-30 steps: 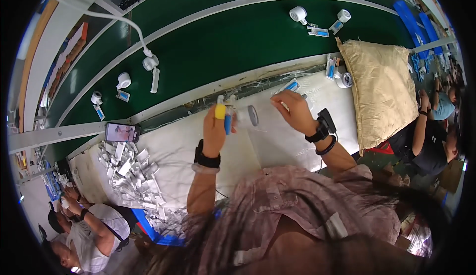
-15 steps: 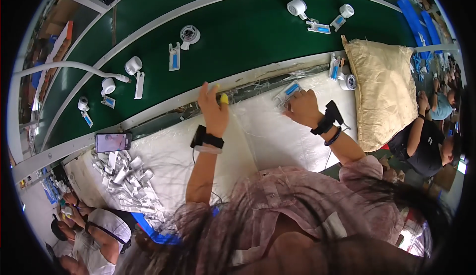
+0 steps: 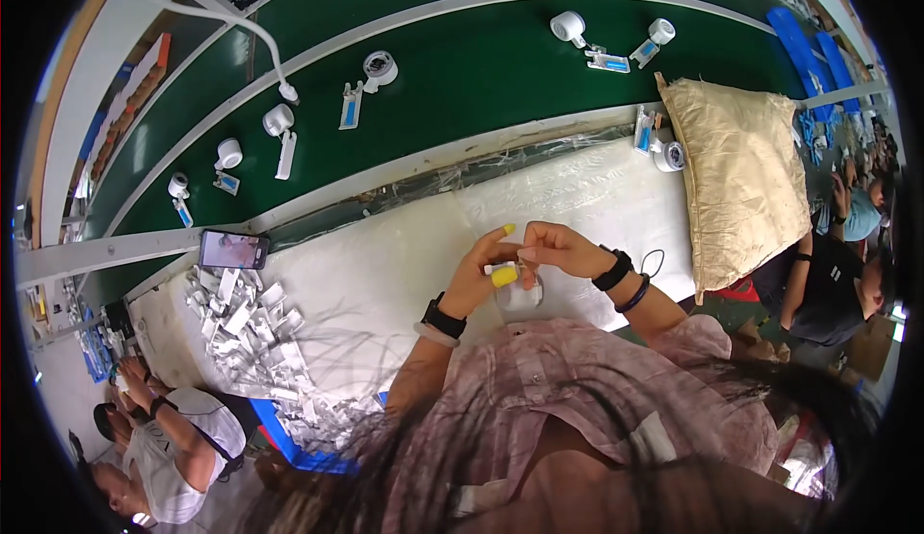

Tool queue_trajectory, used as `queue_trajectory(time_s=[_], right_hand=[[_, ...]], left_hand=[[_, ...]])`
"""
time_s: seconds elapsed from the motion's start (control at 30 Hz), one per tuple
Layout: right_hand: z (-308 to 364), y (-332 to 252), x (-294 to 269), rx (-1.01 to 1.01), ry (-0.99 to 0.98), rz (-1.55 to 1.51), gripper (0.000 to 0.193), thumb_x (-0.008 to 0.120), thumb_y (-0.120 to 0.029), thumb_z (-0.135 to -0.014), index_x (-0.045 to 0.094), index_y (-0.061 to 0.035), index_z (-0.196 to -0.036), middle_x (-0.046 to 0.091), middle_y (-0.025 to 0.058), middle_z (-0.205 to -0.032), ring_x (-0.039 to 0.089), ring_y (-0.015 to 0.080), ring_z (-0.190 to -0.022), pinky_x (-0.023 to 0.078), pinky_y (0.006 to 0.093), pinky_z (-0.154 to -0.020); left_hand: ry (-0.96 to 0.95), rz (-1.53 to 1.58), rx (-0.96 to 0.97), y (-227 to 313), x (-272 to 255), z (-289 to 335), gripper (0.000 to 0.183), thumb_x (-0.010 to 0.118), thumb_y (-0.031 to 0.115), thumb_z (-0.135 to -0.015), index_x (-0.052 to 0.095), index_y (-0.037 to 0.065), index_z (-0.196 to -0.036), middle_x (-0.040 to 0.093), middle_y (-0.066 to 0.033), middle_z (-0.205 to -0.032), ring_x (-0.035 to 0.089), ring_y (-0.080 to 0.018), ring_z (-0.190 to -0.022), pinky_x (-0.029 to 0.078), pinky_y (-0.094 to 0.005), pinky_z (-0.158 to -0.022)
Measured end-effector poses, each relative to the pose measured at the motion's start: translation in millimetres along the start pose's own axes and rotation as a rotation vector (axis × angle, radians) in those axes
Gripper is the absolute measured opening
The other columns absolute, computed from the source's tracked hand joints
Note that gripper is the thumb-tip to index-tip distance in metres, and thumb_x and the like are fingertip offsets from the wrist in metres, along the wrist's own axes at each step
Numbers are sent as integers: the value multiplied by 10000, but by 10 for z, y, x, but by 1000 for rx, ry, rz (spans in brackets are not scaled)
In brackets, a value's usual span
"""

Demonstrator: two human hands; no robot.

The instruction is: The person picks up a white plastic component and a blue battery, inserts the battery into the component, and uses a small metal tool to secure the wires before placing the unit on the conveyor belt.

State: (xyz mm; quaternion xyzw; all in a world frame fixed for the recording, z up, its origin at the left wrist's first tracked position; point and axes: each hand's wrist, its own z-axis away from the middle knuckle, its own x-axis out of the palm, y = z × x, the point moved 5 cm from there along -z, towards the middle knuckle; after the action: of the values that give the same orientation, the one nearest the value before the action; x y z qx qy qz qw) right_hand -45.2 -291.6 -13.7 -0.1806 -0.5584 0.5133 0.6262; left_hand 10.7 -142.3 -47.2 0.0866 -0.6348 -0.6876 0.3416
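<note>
Low over the white-covered worktop, close to my body, my two hands meet. My left hand (image 3: 474,279) wears yellow covers on two fingertips; its thumb and fingers close on a small whitish plastic part (image 3: 525,295), mostly hidden by the fingers. My right hand (image 3: 566,249) is pinched right beside it, fingertips touching the left's work; what lies between them is too small to make out. At the worktop's far right, against the sack, sits a white round-headed device (image 3: 669,156) joined to a flat piece with a blue strip (image 3: 643,130).
Beyond the worktop runs a green conveyor belt (image 3: 462,82) carrying several similar white devices. A phone (image 3: 234,249) stands at the left, above a heap of white plastic parts (image 3: 252,327) and a blue bin (image 3: 279,433). A beige sack (image 3: 746,178) fills the right. Other people sit at both sides.
Both hands have drawn back toward my body and come together. My left hand has closed from spread fingers. The blue-strip piece has left its earlier place under my right hand.
</note>
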Motion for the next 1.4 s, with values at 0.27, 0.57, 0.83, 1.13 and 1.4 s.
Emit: queue_trajectory(time_s=[0.27,0.57,0.83,1.13,1.4], right_hand=[[264,-217,476,106,-166,85,155,625,-69,-914,620,-11,-1057,654,62,-939,642,130,-811,495,269,-723],[368,-483,782,-589,329,1382,154,717,-78,-775,627,-78,-900,593,95,-739,598,296,-749,475,413,-709],[480,-595,824,-676,602,868,125,652,37,-854,617,-11,-964,631,113,-975,616,124,-699,454,224,-555],[485,-648,875,-930,530,1156,259,705,71,-749,665,-32,-983,631,105,-934,624,249,-793,505,322,-671],[488,-658,884,-950,567,1103,271,743,65,-698,684,-41,-940,608,87,-926,614,244,-801,498,322,-689]], left_hand=[[-164,99,-306,719,34,421,400,715,77,-810,534,17,-1162,615,-22,-967,588,-97,-838,484,-220,-743],[68,-137,12,868,255,529,324,647,101,-897,514,16,-1180,560,-22,-996,534,-67,-843,458,-226,-731],[255,89,40,932,336,500,243,420,137,-1010,459,12,-1215,583,-75,-900,551,-120,-620,478,-253,-569],[238,84,69,991,421,509,356,395,-8,-892,425,6,-1246,565,-43,-817,512,-75,-607,450,-232,-521],[145,-66,55,936,459,523,387,365,-10,-934,382,14,-1320,552,-69,-947,493,-92,-700,464,-241,-574]])
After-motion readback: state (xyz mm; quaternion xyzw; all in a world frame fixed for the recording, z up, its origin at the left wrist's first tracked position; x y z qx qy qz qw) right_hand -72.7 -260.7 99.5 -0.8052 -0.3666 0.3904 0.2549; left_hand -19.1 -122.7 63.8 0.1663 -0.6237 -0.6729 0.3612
